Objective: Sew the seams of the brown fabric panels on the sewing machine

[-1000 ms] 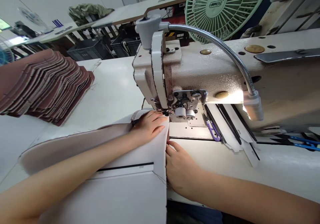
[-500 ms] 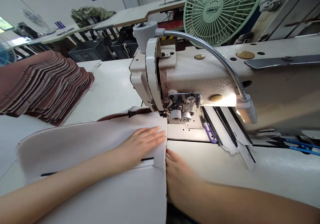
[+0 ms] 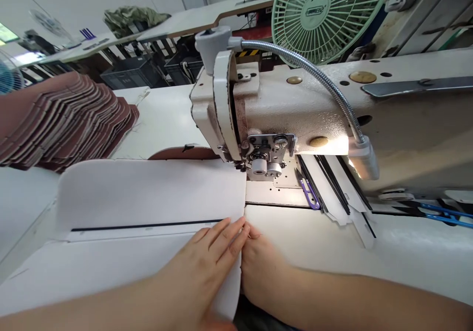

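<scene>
A white-backed panel [image 3: 148,188] with a brown face at its far edge lies under the head of the sewing machine [image 3: 258,158]. Across it runs a narrow black strip [image 3: 148,226]. My left hand [image 3: 207,257] rests flat on the panel near its right edge, fingers stretched out. At that same edge my right hand [image 3: 264,262] grips the panel; its thumb and fingertips are partly hidden by the panel and my left fingers. Both hands are on my side of the needle area, their fingertips nearly touching.
A stack of brown cut pieces [image 3: 66,119] stands at the left. Purple thread snips [image 3: 308,190], white and black strips [image 3: 332,188] and blue-handled scissors [image 3: 439,213] lie right of the needle. A lamp on a bent metal neck [image 3: 364,158] lights the work. Behind stands a green fan [image 3: 318,16].
My left hand has drawn back towards me from beside the needle. The panel lies flatter, its left end has shifted right, and more of the black strip shows. My right hand stays at the edge.
</scene>
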The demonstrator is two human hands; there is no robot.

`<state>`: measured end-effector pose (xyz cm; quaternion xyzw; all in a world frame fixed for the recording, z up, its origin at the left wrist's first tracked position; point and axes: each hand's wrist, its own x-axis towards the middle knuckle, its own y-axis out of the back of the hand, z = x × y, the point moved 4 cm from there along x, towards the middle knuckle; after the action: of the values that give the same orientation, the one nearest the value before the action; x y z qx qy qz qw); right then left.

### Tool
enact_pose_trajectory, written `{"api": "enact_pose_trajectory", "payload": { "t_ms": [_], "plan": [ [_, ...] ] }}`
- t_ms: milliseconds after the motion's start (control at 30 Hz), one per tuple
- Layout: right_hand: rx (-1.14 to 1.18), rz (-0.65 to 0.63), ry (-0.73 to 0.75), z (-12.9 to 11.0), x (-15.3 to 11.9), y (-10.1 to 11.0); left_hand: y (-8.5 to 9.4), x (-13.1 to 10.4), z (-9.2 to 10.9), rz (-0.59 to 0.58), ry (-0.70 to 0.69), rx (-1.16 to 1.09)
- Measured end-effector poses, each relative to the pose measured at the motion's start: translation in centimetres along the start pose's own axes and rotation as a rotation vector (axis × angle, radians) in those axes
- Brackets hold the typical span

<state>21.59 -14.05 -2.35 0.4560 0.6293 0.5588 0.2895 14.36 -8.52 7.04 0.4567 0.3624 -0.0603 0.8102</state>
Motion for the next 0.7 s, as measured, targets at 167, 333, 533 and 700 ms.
{"api": "enact_pose_trajectory", "payload": {
  "t_ms": [167,333,533,700],
  "plan": [
    [-0.004,0.095,0.081,-1.8,-0.3,2.0,-1.5,-1.0,-0.2,0.043,0.009,-0.003],
    [-0.024,0.209,0.091,-2.8,-0.8,3.4,-1.7,-1.1,-0.5,0.035,0.023,-0.026],
    [-0.052,0.146,0.053,-2.5,-1.2,3.4,-1.0,-1.1,-2.2,0.037,-0.078,-0.102],
    [-0.022,-0.071,0.051,-1.4,-0.5,3.8,-0.2,-0.9,-3.4,0.102,-0.091,-0.169]
  ]
}}
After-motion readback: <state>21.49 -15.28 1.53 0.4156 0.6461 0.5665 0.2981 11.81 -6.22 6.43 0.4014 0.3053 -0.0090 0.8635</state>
